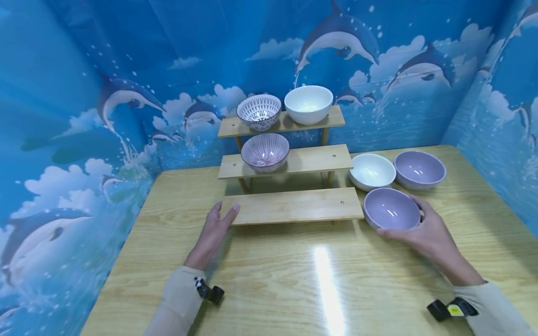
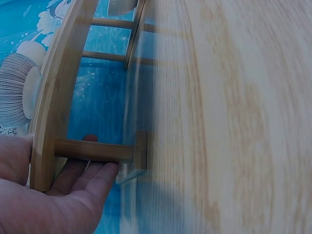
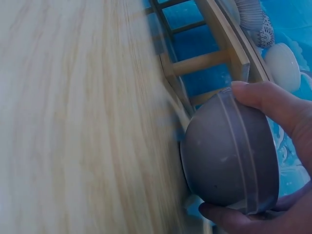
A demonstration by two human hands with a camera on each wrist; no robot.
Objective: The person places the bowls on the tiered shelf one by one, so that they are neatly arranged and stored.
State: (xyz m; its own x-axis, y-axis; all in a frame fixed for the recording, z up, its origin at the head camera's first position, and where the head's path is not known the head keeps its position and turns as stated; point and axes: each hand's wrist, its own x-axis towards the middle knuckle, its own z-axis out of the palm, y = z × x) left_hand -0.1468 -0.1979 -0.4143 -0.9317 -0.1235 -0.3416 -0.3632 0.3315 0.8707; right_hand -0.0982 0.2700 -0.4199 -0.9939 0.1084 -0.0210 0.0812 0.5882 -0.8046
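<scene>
My right hand (image 1: pixel 433 231) grips a plain purple bowl (image 1: pixel 391 210) by its side, thumb near the front and fingers at the back right. In the right wrist view the bowl's rounded outside (image 3: pixel 229 151) sits between thumb and fingertips; whether its base touches the table I cannot tell. At the other side, my left hand (image 1: pixel 214 231) holds the left end of the lowest step of a three-step wooden stand (image 1: pixel 294 206). The left wrist view has the fingers (image 2: pixel 95 180) under that board, around its round leg (image 2: pixel 92 150), with the thumb on the upper side.
A white bowl (image 1: pixel 371 171) and another purple bowl (image 1: pixel 420 170) stand right of the stand. On its top step are a dark-patterned bowl (image 1: pixel 258 112) and a white bowl (image 1: pixel 308 105); a purple-striped bowl (image 1: pixel 265 152) is on the middle step. Dolphin-print cloth (image 1: pixel 252 46) hangs behind the table (image 1: pixel 273 280).
</scene>
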